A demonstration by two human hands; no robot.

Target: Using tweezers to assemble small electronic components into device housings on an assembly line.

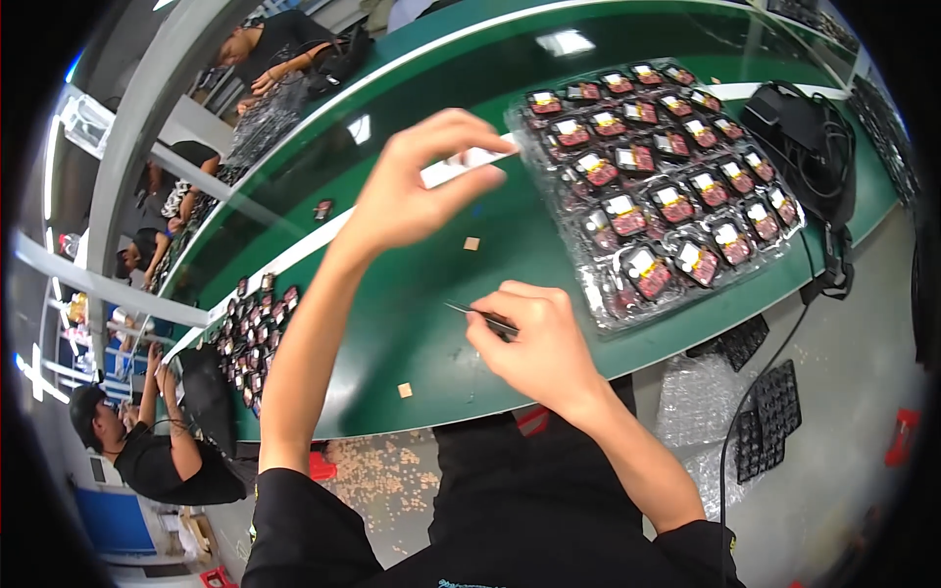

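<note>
Tweezers (502, 326) gripped in closed R hand (539, 333), tip over green bench (392, 328). Rm: co-workers (167, 461) along L side; floor (828, 367) w/ scattered tan bits (382, 480). Surface: bench w/ lengthwise white strip (299, 248). Clear tray (627, 316) of black-edged pkgs (647, 272) on R; black bag (804, 137) beyond. L hand (412, 191) raised, empty-looking, digits apart, blocks part of strip. Smallest: 2 tan squares (471, 244).

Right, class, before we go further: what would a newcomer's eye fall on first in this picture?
Probably the clear plastic tray on the right of the green table, with its rows of small dark packs. Next, the two bare hands mid-table: the right hand holds a thin pointed tool, while the left hand reaches farther out, thumb and fingers apart. Another pile of packs lies at the table's left.
</note>
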